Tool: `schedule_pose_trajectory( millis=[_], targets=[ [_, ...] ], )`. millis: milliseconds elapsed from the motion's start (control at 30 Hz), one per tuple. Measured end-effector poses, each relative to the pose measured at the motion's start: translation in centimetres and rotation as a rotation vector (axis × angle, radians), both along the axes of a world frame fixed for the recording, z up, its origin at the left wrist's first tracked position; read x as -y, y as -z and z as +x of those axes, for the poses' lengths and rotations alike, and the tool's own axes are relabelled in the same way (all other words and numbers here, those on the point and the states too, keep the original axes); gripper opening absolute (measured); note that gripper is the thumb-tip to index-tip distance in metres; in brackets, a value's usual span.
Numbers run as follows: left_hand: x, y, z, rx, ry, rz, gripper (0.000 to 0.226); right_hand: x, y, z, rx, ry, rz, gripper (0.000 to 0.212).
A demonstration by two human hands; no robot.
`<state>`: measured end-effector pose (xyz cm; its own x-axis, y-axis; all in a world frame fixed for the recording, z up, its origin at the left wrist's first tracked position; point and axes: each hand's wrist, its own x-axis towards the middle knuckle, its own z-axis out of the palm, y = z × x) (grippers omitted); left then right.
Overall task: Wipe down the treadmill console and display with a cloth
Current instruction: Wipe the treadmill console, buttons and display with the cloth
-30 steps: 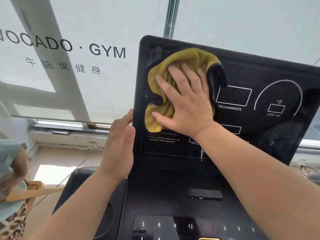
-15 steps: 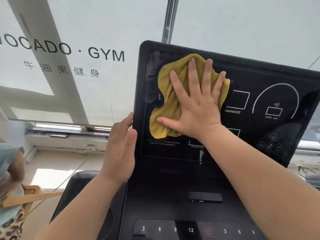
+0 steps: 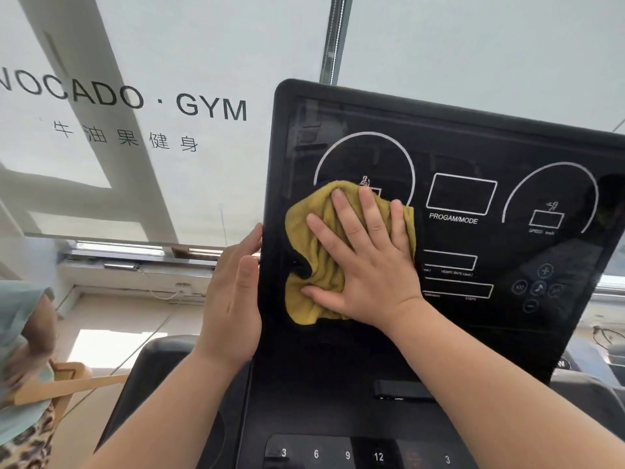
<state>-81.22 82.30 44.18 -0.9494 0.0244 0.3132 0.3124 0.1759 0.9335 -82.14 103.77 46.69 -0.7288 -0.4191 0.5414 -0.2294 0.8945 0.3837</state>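
Observation:
The black treadmill display (image 3: 473,157) fills the centre and right, printed with white dials and a "PROGAM/MODE" box. A mustard-yellow cloth (image 3: 311,238) lies crumpled on its lower left area. My right hand (image 3: 365,262) presses flat on the cloth with fingers spread, covering its right half. My left hand (image 3: 233,296) rests flat against the display's left edge, fingers straight and together, holding nothing. Below the display, the console panel (image 3: 338,401) shows a row of number keys (image 3: 348,455).
A frosted window with "GYM" lettering (image 3: 209,108) stands behind the treadmill. At the far left is another person (image 3: 23,350) beside a wooden chair frame (image 3: 67,384). A dark handrail or cup recess (image 3: 162,384) sits left of the console.
My right hand has slid the cloth down from the display's top left to its lower left, uncovering the left dial. My left hand stays on the left edge.

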Motion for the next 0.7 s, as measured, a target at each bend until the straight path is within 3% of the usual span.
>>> schedule_pose_trajectory(
  millis=[133, 367, 533, 700],
  targets=[
    [0.3, 0.0, -0.1, 0.01, 0.026, -0.003, 0.075, -3.2, -0.8, 0.2, -0.046, 0.068, -0.033, 0.106],
    [0.1, -0.3, 0.4, 0.058, 0.059, 0.074, 0.085, -1.3, -9.0, -4.5, -0.093, 0.233, -0.215, 0.109],
    [0.2, -0.4, 0.4, 0.103, 0.107, 0.13, 0.087, 2.3, -10.2, -6.2, -0.063, 0.067, -0.004, 0.102],
    [0.2, -0.2, 0.5, 0.09, 0.122, 0.157, 0.09, 0.7, -6.0, -4.1, 0.006, -0.125, 0.214, 0.097]
  ],
)
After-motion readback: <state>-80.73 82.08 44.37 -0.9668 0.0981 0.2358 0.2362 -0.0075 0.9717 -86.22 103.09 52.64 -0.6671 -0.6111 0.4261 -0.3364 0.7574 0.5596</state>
